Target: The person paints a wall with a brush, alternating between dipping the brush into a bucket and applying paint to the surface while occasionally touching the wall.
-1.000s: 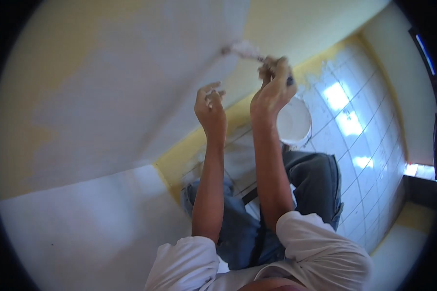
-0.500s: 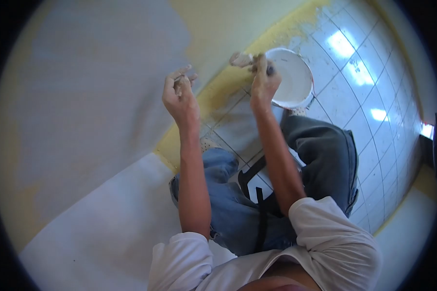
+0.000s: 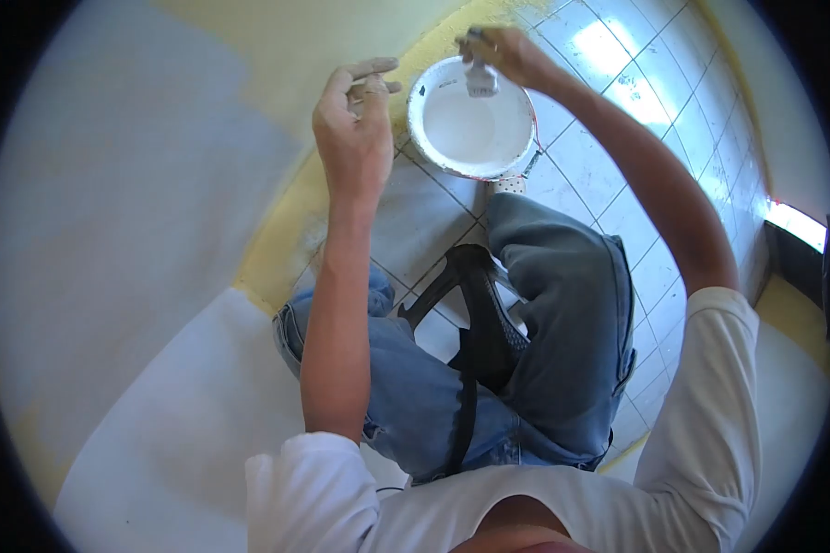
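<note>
One-handed, held a paintbrush [image 3: 481,81] in the clenched grip of the right hand [image 3: 509,53], over the open mouth of a bucket [image 3: 417,129] of white paint [image 3: 456,129] on the tiled floor [image 3: 433,198]. Raised the left hand [image 3: 352,129] near the bucket, fingers partly curled; could not tell empty from loaded in that grip.

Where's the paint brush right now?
In the head view, near the top, the brush is in the right hand, bristles over the bucket.
</note>
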{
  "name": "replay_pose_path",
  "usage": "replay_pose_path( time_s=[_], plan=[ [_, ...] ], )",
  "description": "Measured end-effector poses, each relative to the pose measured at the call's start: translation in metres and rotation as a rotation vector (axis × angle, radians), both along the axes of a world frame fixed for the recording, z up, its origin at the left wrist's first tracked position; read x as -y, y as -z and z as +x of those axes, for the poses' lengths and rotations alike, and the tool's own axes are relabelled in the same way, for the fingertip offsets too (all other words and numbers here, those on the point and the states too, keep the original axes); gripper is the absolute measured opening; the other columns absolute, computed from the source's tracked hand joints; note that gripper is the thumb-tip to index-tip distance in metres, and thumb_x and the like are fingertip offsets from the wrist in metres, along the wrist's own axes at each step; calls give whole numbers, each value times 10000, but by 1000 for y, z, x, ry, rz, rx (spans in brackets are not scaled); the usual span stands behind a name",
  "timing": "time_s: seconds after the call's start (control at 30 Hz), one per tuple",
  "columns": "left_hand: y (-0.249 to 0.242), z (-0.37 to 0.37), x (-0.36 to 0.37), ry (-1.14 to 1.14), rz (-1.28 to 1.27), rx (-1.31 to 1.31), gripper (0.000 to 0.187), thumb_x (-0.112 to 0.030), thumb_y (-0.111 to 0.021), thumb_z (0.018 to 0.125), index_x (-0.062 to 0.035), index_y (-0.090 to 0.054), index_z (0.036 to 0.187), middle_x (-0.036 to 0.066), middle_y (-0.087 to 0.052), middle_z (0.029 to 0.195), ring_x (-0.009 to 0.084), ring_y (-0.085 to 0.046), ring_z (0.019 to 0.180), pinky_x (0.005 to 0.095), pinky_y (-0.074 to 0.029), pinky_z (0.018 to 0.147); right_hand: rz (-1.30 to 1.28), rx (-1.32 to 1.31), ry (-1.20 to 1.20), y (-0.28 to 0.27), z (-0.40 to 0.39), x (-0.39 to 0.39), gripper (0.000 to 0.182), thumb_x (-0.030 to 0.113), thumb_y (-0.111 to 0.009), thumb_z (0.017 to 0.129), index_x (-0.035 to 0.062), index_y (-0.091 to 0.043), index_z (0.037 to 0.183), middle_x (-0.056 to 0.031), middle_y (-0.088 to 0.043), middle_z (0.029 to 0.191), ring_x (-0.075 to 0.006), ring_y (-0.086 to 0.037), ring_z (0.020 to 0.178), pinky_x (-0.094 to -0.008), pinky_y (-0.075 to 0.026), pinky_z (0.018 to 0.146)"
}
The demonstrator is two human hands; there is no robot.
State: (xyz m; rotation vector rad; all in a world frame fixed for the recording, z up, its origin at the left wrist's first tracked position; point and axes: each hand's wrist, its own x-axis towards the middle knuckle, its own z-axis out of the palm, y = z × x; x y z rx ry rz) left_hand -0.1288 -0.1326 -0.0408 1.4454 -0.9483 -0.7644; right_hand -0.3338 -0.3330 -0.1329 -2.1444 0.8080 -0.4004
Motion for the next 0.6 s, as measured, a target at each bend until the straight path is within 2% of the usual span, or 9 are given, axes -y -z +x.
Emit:
replay_pose_path(
  time_s=[0.07,0.1,0.13,0.23,0.33,0.37,0.47,0.6],
  plan=[
    [9,-18,7,45,51,13,244,-47,-504,1029,34,-690,1164,114,-741,1146,196,-721,979,340,-559,895,-14,-59,39,31,-12,-18,400,373,-557,1068,18,-736,1106,-193,-729,945,-309,-714,872,-433,-552,809],
    [14,-27,8,83,92,25,242,-50,-508,1031,32,-690,1166,113,-742,1146,194,-721,980,338,-558,894,-69,-69,117,63,-17,-24,395,372,-577,1053,15,-742,1091,-214,-717,931,-341,-702,839,-452,-538,807],
    [18,-34,11,117,128,40,240,-54,-513,1032,31,-691,1169,112,-743,1146,191,-720,982,336,-556,892,49,-104,175,70,-21,-35,354,301,-565,1080,-10,-725,1134,-157,-739,943,-270,-704,860,-400,-549,775],
    [26,-43,14,190,162,24,236,-65,-523,1038,26,-691,1177,107,-743,1148,189,-719,989,333,-552,897,303,-103,362,134,-30,-48,362,329,-595,1068,-11,-720,1071,-99,-706,827,-189,-671,760,-348,-537,717],
    [23,-46,8,212,168,-20,230,-73,-529,1044,23,-686,1182,106,-740,1160,189,-718,999,339,-544,917,388,-112,407,162,-41,-57,366,333,-605,1064,-17,-710,1037,-95,-706,829,-175,-658,761,-337,-535,716],
    [21,-46,6,211,168,-35,228,-75,-530,1046,23,-684,1184,106,-738,1165,189,-717,1002,342,-542,926,345,-116,405,167,-44,-59,382,342,-607,1061,-25,-703,1024,-99,-719,846,-175,-663,752,-337,-540,714],
    [25,-39,-3,191,189,-51,225,-80,-531,1050,20,-677,1189,113,-730,1188,196,-714,1018,352,-534,950,365,-62,605,201,-46,-58,393,351,-604,1061,-29,-702,1029,-103,-721,851,-175,-671,736,-346,-542,702],
    [27,-24,-13,189,253,13,225,-89,-532,1054,15,-670,1199,126,-724,1202,208,-712,1034,363,-527,959,390,-63,636,217,-42,-61,397,360,-609,1054,-25,-704,1033,-118,-712,836,-183,-677,713,-355,-538,686]
  ],
)
